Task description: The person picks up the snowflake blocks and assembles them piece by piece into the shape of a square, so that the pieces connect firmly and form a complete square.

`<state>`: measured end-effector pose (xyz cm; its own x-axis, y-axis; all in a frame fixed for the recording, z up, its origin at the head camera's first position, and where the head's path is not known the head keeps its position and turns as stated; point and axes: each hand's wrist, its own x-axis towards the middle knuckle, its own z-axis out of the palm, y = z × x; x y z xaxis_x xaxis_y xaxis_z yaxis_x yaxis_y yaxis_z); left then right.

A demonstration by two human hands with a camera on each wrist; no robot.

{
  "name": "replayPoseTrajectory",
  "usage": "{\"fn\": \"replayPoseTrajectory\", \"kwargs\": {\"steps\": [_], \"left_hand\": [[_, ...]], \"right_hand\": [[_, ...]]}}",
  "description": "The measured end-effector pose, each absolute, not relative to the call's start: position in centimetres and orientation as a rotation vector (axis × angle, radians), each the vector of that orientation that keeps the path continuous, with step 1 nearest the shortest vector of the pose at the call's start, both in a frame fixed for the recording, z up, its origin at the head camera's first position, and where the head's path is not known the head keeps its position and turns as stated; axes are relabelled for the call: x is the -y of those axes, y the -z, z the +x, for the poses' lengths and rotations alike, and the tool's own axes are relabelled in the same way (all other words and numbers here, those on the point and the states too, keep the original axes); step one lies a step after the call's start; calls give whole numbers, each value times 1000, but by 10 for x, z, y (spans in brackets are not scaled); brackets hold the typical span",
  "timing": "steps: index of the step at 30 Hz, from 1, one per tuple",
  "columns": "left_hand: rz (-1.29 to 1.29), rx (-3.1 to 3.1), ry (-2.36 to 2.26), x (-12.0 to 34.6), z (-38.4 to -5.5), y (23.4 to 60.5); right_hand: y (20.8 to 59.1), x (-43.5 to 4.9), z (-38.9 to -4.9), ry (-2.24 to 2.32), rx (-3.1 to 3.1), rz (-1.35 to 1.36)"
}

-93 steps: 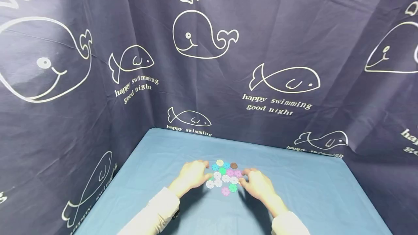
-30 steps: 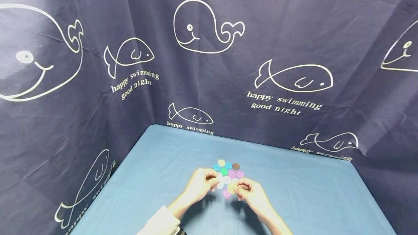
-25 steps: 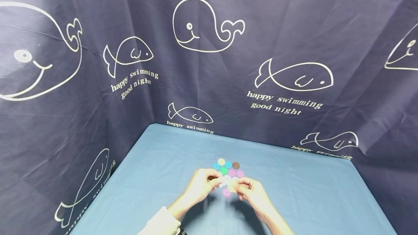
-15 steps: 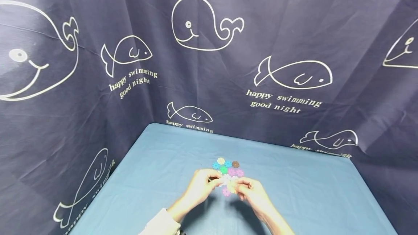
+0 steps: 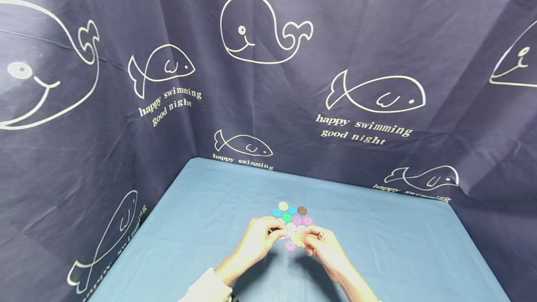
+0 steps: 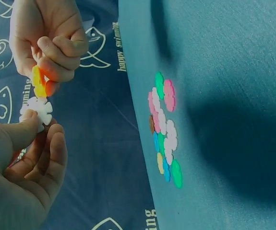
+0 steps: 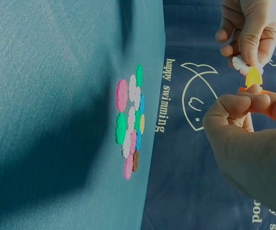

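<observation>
Aloft, left fingers (image 6: pixel 57 146) pinch a white disc (image 6: pixel 42 110), right fingers (image 6: pixel 56 66) a yellow disc (image 6: pixel 39 81)

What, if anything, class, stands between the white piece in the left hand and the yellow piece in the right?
Nothing visible: the white piece and the yellow piece appear to touch; the loose pieces lie below on the table.

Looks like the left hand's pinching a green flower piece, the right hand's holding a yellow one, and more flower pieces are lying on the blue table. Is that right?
Not quite: the left hand is pinching a white flower piece, not a green one, as the left wrist view shows. The right hand holds a yellow one, and more flower pieces are lying on the blue table.
</observation>
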<state>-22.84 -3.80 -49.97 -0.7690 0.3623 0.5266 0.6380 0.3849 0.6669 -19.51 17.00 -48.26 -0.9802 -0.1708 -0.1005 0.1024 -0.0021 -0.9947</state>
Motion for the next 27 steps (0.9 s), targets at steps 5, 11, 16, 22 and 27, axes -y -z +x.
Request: {"fn": "replayPoseTrajectory", "kwargs": {"steps": [5, 11, 16, 22, 27], "left_hand": [[-865, 2354, 1341, 37, -227, 498], [-853, 2310, 1306, 34, -226, 499], [-848, 2267, 1230, 32, -223, 502], [-816, 2236, 1270, 29, -217, 504], [-803, 2245, 1357, 28, -215, 509]], "right_hand": [[482, -169, -196, 2122, -2048, -33], [481, -167, -196, 2115, -2037, -78], [483, -168, -196, 2119, -1969, -191], [484, -168, -198, 2107, -1936, -275], [485, -166, -203, 2040, -2073, -274]]}}
